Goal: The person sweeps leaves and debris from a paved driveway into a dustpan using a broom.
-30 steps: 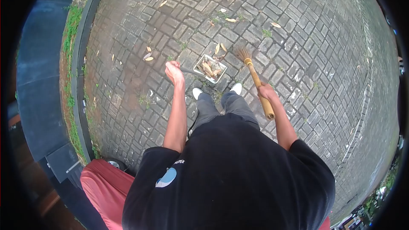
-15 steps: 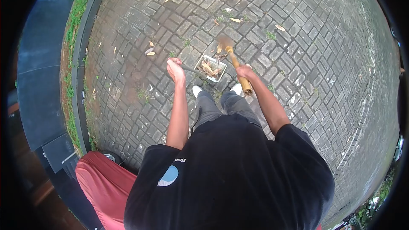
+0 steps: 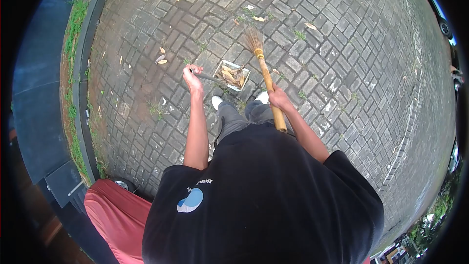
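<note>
My left hand [image 3: 193,79] is closed around the end of a thin handle that runs to a dustpan [image 3: 236,88] in front of my feet. Brown dry leaves [image 3: 228,75] lie inside its pale-rimmed, box-like pan. My right hand [image 3: 279,99] grips the thick wooden handle of a stick broom [image 3: 266,75]. Its bristles [image 3: 253,38] point away from me, ahead and to the right of the dustpan, over the paving.
Grey brick paving [image 3: 293,0] surrounds me. A few fallen leaves [image 3: 162,61] lie ahead on the left, others [image 3: 310,26] ahead on the right. A curb [image 3: 82,58] with grass runs along the left. A red cover [image 3: 117,215] hangs behind me at left.
The broom's bristle end has swung away from the dustpan, forward and slightly left, and its handle end has come nearer my body. Both hands keep their holds.
</note>
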`<state>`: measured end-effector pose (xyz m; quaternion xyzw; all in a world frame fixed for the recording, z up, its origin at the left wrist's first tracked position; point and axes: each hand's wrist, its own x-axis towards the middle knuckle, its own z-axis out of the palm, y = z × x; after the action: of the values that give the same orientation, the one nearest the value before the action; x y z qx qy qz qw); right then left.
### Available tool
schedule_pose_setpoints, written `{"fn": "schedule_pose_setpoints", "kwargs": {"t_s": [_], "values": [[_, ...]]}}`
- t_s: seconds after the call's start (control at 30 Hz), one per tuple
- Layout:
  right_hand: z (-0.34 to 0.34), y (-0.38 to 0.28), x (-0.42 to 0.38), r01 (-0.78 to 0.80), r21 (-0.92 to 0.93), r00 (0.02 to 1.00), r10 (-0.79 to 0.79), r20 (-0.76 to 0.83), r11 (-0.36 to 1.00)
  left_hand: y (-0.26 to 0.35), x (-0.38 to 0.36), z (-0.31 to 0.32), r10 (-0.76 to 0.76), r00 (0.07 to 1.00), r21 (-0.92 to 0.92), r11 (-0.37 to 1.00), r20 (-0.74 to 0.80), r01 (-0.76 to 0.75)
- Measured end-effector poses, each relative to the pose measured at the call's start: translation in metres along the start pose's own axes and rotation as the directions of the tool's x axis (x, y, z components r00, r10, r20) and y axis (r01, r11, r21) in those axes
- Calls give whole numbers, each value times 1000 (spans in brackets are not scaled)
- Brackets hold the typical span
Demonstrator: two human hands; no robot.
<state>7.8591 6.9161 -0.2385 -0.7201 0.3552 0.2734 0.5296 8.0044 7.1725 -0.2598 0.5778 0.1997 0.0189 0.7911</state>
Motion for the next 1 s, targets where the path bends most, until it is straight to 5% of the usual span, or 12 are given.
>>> {"fn": "schedule_pose_setpoints", "kwargs": {"t_s": [0.13, 0.2, 0.33, 0.53, 0.7, 0.83, 0.9, 1.0], "values": [[-2, 27, 31, -86, -29, 987, 89, 131, 996, 1, 4, 3, 36, 998, -41, 999, 48, -34], [-13, 38, 23, -115, -224, 924, 186, 334, 968, 0, 3, 6, 29, 998, -63, 998, 48, -26], [-46, 26, -47, -186, -19, 911, 180, 372, 982, 1, 0, 5, 35, 997, -64, 997, 71, -31], [-63, 8, -116, -236, 153, 970, 225, 86, 959, -5, -13, 8, 54, 990, -6, 999, 131, -54], [-42, 61, -55, -160, 210, 952, 207, -224, 964, -8, -11, 23, 33, 955, 55, 997, 296, -52], [-40, 95, -15, -183, 448, 947, 279, -159, 875, -6, 3, 37, 4, 909, 81, 996, 417, -42], [-36, 100, -18, -399, 490, 914, 381, 140, 775, -4, 10, 42, -13, 908, 95, 995, 419, -29], [-39, 98, -52, -414, 584, 910, 340, 238, 699, -4, 18, 45, -25, 905, 62, 998, 425, -1]]}}
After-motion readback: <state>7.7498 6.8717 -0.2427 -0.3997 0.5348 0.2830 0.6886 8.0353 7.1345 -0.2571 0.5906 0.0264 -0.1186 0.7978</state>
